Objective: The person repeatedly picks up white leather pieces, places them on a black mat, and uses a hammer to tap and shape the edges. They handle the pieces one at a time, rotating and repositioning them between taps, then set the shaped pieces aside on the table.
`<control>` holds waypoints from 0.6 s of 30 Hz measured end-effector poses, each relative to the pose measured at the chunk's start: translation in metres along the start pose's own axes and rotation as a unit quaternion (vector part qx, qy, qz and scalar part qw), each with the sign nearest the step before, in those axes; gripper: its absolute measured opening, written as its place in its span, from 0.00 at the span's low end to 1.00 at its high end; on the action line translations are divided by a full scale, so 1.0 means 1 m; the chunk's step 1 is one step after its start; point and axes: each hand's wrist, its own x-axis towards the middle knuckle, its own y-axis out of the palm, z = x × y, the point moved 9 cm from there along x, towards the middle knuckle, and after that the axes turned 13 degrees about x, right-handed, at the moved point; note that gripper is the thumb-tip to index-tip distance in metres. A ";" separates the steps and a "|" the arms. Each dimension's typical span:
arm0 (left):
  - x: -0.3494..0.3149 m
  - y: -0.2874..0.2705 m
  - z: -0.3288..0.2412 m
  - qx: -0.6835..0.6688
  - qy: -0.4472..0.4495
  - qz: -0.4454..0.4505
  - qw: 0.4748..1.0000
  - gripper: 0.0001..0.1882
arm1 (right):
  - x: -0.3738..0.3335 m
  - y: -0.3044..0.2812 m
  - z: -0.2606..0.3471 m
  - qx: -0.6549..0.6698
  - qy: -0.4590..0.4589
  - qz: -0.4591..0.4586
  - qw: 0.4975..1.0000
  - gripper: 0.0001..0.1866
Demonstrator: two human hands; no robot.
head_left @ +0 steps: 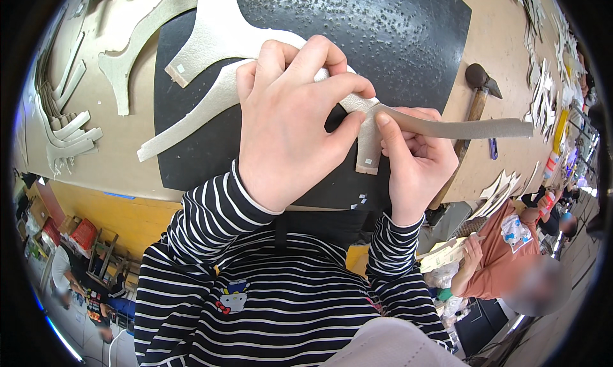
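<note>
A cream leather piece (214, 25) with branching arms lies on the black mat (408, 44). One arm passes beneath my left hand (290, 118), whose fingers are bent and whose thumb and forefinger grip the leather at its right-hand fork. From that fork a taupe leather strip (472, 127) runs out to the right. My right hand (418, 156) pinches this strip between thumb and fingers, close to the fork. Below the fork hangs a short tab (368, 151) with a small pale sticker. Part of the leather is hidden under my left hand.
A hammer (479, 89) lies right of the mat, with a small blue tool (493, 149) beyond it. Stacked leather pieces (73, 137) sit at the left, and more cut pieces (543, 99) at the right. A person (504, 239) holding pale pieces is at the lower right.
</note>
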 end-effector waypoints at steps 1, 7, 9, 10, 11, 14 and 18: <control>0.000 0.000 0.000 0.003 0.000 0.000 1.000 0.12 | 0.000 0.000 0.000 0.002 0.003 -0.002 1.000 0.07; 0.000 0.001 0.000 0.005 -0.002 0.005 1.000 0.12 | -0.002 -0.003 -0.002 -0.018 0.043 -0.023 0.999 0.08; 0.000 0.000 0.000 0.008 0.000 0.005 1.000 0.12 | -0.002 -0.003 -0.003 -0.018 0.053 -0.034 0.998 0.08; 0.000 0.000 0.000 0.009 0.002 0.004 1.000 0.12 | -0.002 -0.004 -0.004 -0.015 0.062 -0.040 0.997 0.08; 0.000 0.000 0.000 0.010 0.003 0.003 1.000 0.12 | -0.003 -0.005 -0.006 -0.016 0.070 -0.044 0.996 0.08; 0.000 0.000 0.000 0.005 0.006 0.000 1.000 0.12 | -0.002 -0.005 -0.007 -0.005 0.073 -0.046 0.996 0.09; 0.000 -0.001 -0.001 0.007 0.006 0.001 1.000 0.11 | -0.002 -0.006 -0.007 -0.020 0.066 -0.052 0.996 0.08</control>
